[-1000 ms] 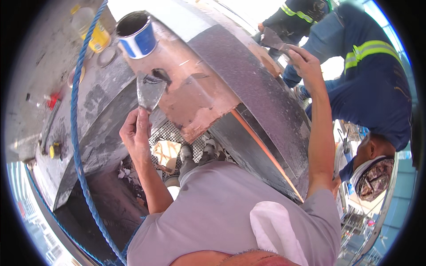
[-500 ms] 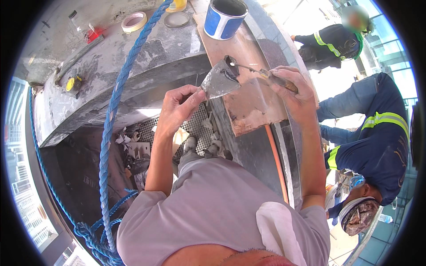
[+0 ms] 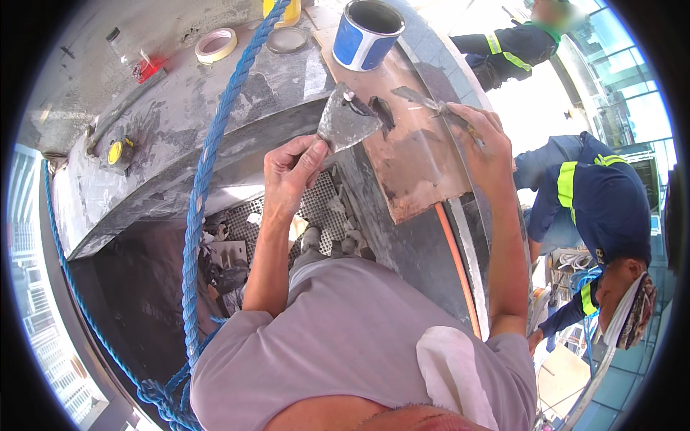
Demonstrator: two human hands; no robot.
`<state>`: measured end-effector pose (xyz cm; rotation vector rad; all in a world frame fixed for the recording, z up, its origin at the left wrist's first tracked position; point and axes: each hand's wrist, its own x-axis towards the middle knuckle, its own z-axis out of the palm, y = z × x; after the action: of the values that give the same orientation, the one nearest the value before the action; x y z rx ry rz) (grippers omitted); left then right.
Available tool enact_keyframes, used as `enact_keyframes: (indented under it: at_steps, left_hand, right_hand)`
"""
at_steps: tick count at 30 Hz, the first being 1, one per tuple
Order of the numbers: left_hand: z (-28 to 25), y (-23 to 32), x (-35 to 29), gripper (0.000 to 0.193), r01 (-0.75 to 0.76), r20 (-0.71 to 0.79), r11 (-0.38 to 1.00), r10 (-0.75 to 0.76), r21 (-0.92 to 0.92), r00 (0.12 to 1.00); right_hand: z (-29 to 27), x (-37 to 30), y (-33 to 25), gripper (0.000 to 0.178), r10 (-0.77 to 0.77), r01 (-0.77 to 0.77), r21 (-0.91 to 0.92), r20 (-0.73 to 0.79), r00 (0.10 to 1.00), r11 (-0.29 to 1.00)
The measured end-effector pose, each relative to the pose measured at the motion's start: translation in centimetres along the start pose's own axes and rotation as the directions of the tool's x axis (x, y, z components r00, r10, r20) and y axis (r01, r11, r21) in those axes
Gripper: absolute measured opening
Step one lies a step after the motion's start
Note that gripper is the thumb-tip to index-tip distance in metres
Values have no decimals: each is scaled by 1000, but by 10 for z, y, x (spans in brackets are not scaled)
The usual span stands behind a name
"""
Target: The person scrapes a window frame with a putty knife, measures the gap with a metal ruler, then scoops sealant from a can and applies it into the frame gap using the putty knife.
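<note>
My left hand (image 3: 293,169) grips the handle of a wide metal scraper (image 3: 346,120) smeared with grey paste, its blade held up over the curved metal ledge (image 3: 180,136). My right hand (image 3: 483,140) holds a narrower putty knife (image 3: 420,99) whose blade points left toward the wide scraper's edge. Both blades hover above a brownish, paste-coated patch (image 3: 420,169) on the metal. A blue-and-white can (image 3: 366,32) stands open just beyond the blades.
A blue rope (image 3: 198,215) runs down across the ledge. A roll of tape (image 3: 215,44), a round lid (image 3: 285,39), a small red item (image 3: 147,68) and a yellow tape measure (image 3: 116,151) lie on the ledge. Two people in dark blue, reflective-striped workwear (image 3: 596,201) are at the right.
The view has swung so the ledge and can sit higher and left. Both hands have come together, bringing the putty knife's blade up to the wide scraper.
</note>
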<state>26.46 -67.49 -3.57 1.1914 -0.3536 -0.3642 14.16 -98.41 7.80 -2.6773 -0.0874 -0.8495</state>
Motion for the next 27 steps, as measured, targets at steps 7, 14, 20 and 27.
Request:
enact_keyframes:
  at_steps: [7, 14, 20, 27]
  left_hand:
    - [-19, 29, 24, 43, -14, -47, 765, 57, 644, 997]
    - [-13, 64, 60, 41, 9, 45, 578, -79, 816, 996]
    - [-10, 63, 93, 42, -120, 170, 450, -72, 885, 983]
    - [-17, 69, 142, 39, -214, 365, 495, -232, 842, 902]
  right_hand:
    - [11, -29, -16, 39, 672, -743, 539, 380, 635, 397]
    - [14, -26, -16, 41, 662, -803, 442, 466, 587, 401]
    - [26, -15, -3, 43, 605, -751, 424, 445, 660, 507]
    - [41, 30, 32, 38, 564, -790, 398, 555, 612, 466]
